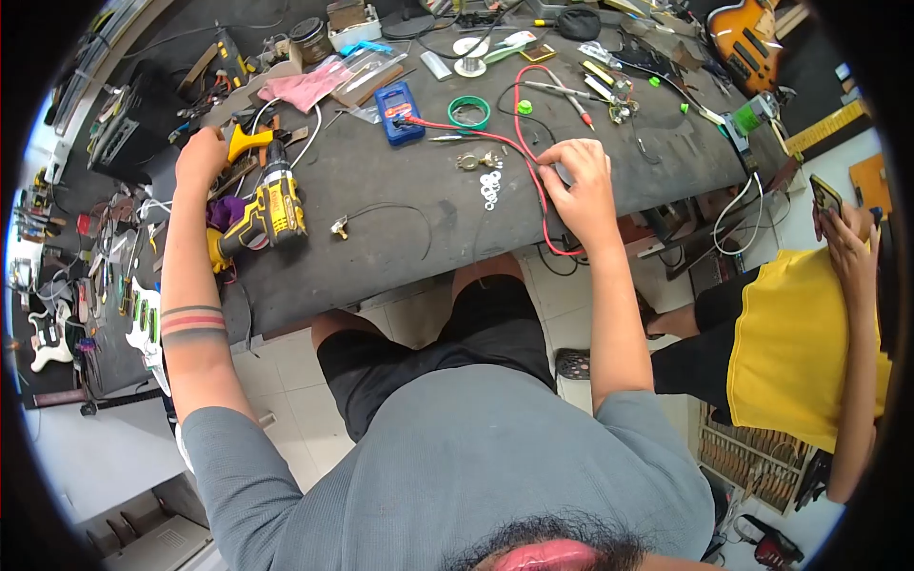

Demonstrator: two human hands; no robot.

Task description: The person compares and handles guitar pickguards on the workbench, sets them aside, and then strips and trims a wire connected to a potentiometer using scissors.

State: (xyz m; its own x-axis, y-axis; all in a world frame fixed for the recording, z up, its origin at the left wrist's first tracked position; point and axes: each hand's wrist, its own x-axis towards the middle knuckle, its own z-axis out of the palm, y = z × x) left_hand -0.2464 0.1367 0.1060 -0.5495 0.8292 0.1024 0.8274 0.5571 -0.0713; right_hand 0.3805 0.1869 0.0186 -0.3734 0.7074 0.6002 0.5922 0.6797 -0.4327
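Note:
My left hand is closed on a yellow-handled tool at the left of the bench; its working end is not clear. Just below it lies a yellow and black cordless drill. My right hand has thumb and fingertips together at a red test lead, which hangs over the bench's front edge. That lead reaches to a blue multimeter. Left of the right hand are several white washers and a small metal part with lugs. A small wired component lies nearer the front edge.
The dark bench carries a green tape roll, a solder spool, a pink cloth and a test probe. A sunburst guitar body is at the back right. A person in a yellow top stands at right, holding a phone.

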